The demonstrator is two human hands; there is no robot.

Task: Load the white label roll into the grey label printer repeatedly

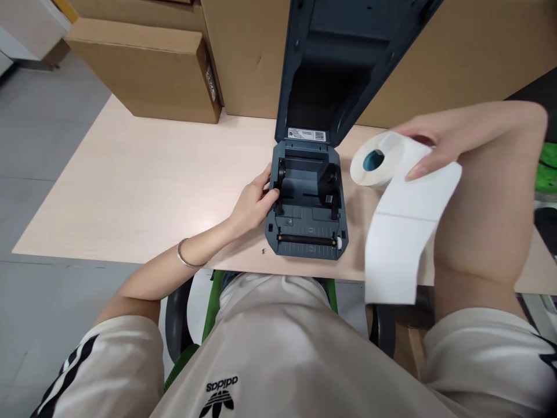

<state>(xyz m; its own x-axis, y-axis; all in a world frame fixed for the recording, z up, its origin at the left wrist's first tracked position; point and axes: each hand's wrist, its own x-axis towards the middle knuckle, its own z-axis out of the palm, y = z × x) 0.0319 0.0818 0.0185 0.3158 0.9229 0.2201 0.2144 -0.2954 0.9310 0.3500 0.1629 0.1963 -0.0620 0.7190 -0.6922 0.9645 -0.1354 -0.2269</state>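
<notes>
In the middle of the table stands a dark blue-grey label printer (304, 220), its lid (343, 64) raised and tilted back. Inside it show a black roller near the front and black roll holders on both sides; no roll sits between them. My left hand (255, 203) grips the printer's left side wall, thumb over the rim and fingers hidden along the outside. To the right of the printer, my right hand (439, 139) is closed around a roll of white labels (387, 157) with a blue-green core. A loose strip of labels hangs down past the table's front edge.
Behind the printer large cardboard sheets or boxes (252, 58) form a wall. A flat cardboard box (143, 75) stands at the back left of the pale wooden table (130, 191). Something green (547, 168) is at the far right. Chair armrests flank my body below the table edge.
</notes>
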